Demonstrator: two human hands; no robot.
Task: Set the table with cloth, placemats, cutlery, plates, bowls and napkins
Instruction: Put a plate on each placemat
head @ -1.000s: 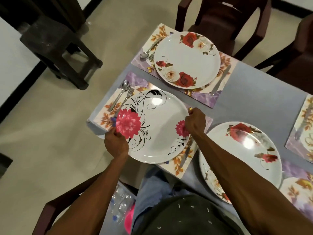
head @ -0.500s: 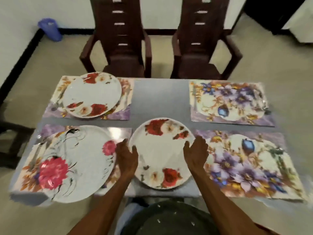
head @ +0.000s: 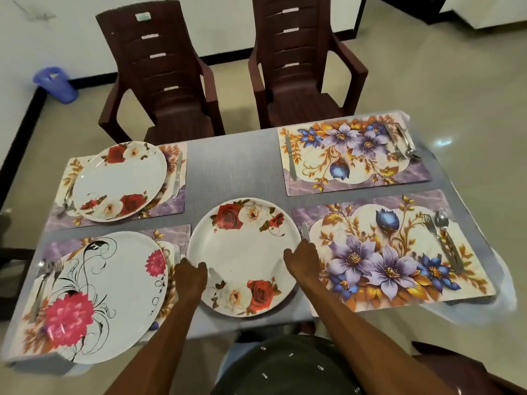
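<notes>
A white plate with red roses (head: pixel 245 252) lies on the grey tablecloth (head: pixel 233 166) near the front middle. My left hand (head: pixel 190 276) grips its left rim and my right hand (head: pixel 302 259) grips its right rim. A plate with a pink flower (head: pixel 99 295) lies on the near left placemat (head: pixel 168 235). Another rose plate (head: pixel 119 181) lies on the far left placemat (head: pixel 178 202). The near right placemat (head: pixel 393 252) and far right placemat (head: pixel 353 155) carry only cutlery: a knife on one side, fork and spoon on the other.
Two dark brown chairs (head: pixel 162 81) (head: pixel 302 67) stand behind the table's far edge. A blue bin (head: pixel 54 84) stands by the wall at the left. Another chair's edge (head: pixel 470 366) shows at the lower right.
The view swung from the left end of the table to its middle. My hands left the pink-flower plate and now grip the rose plate's two rims.
</notes>
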